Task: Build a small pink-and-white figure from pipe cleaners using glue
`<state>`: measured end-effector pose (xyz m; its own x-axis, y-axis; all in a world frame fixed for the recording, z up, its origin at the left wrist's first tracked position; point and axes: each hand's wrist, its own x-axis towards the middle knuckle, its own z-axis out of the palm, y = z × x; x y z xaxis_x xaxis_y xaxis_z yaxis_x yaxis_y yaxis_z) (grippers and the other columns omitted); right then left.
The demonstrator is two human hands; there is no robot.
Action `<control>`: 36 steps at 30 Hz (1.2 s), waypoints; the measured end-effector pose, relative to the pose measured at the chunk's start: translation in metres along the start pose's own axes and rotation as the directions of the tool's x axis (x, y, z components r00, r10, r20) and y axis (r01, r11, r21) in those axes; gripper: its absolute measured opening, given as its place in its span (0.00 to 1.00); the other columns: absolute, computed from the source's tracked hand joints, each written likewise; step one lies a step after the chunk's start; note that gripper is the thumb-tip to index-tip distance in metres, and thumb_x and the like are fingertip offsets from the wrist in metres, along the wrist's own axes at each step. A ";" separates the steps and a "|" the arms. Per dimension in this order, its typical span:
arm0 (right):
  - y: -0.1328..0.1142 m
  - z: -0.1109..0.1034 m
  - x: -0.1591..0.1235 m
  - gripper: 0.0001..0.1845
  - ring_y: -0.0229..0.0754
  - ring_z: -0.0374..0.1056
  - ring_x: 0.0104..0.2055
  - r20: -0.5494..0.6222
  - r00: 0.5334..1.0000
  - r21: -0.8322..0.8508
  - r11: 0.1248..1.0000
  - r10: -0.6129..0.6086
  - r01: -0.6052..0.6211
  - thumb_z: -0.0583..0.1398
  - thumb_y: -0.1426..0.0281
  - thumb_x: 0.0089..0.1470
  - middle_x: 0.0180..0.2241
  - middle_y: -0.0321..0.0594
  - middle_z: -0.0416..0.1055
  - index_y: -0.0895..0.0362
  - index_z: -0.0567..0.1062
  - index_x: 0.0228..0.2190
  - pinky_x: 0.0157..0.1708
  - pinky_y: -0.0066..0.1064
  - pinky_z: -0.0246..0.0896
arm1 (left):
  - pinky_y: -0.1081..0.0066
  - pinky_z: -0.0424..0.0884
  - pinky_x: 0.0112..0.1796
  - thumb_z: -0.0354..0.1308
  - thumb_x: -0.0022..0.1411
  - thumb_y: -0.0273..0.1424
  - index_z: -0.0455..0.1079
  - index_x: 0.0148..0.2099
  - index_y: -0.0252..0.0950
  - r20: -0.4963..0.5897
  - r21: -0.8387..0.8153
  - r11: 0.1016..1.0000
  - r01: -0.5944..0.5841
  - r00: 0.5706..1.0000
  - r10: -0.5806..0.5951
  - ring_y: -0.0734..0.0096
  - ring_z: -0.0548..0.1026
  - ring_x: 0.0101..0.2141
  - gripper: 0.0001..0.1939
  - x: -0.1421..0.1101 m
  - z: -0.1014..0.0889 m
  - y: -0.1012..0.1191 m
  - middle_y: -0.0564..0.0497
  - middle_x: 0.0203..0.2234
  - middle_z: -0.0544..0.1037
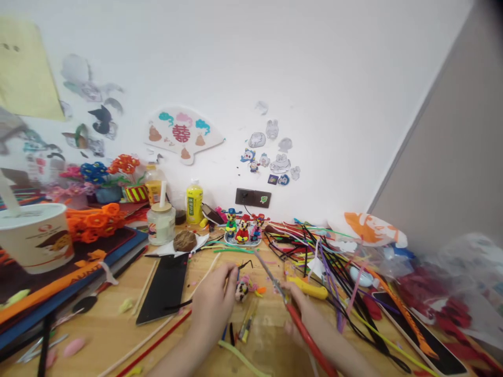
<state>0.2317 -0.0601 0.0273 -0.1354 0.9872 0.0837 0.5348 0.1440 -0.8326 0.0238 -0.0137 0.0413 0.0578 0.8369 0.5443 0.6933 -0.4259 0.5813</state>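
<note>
My left hand (216, 296) is closed, thumb and fingertips pinched on a thin black pipe cleaner (247, 263) whose bent end sticks out to the right. Just beside those fingertips is a small figure (241, 290) with a black-and-white head and pink and orange bits; I cannot tell whether the hand touches it. In my right hand (301, 309) are red-handled pliers (302, 332), their long metal jaws slanting up and left. Behind the hands, three small figures in hats (243, 230) stand on a little tray (252, 242). A yellow-handled tool (308, 287) lies by my right hand.
A heap of coloured pipe cleaners (314, 256) spreads to the right, near a phone (422, 335). Left stand a paper cup (35, 238), a glass jar (161, 225) and a yellow bottle (194, 201). A dark flat slab (163, 290) lies left of my hand.
</note>
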 end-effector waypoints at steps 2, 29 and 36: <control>-0.008 -0.006 -0.013 0.33 0.43 0.65 0.28 0.071 0.996 -0.140 0.989 0.048 -0.038 0.63 0.63 0.34 0.30 0.37 0.68 0.54 0.62 0.46 0.28 0.31 0.59 | 0.73 0.66 0.27 0.43 0.61 0.36 0.66 0.35 0.38 -0.007 -0.035 0.999 0.005 1.000 -0.005 0.68 0.74 0.27 0.12 0.000 -0.003 0.002 0.52 0.25 0.76; -0.003 -0.019 -0.054 0.30 0.49 0.62 0.40 0.077 0.997 -0.124 0.992 0.011 -0.002 0.61 0.54 0.37 0.37 0.44 0.68 0.58 0.65 0.41 0.39 0.33 0.57 | 0.73 0.65 0.31 0.42 0.62 0.29 0.68 0.36 0.36 0.237 -0.072 0.966 -0.247 0.937 0.257 0.69 0.73 0.31 0.12 -0.016 0.006 0.020 0.49 0.28 0.76; 0.017 -0.014 -0.063 0.20 0.41 0.62 0.31 0.121 0.988 -0.214 0.975 0.095 -0.067 0.54 0.54 0.47 0.28 0.39 0.67 0.58 0.68 0.33 0.30 0.28 0.55 | 0.73 0.63 0.28 0.41 0.62 0.28 0.67 0.33 0.38 0.445 0.102 0.975 -0.199 0.885 0.134 0.67 0.74 0.29 0.13 -0.023 0.019 0.026 0.51 0.26 0.77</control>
<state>0.2616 -0.1193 0.0157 -0.1842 0.9809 -0.0626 0.7085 0.0884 -0.7002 0.0541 -0.0378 0.0327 0.4638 0.8369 0.2908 0.7378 -0.5466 0.3962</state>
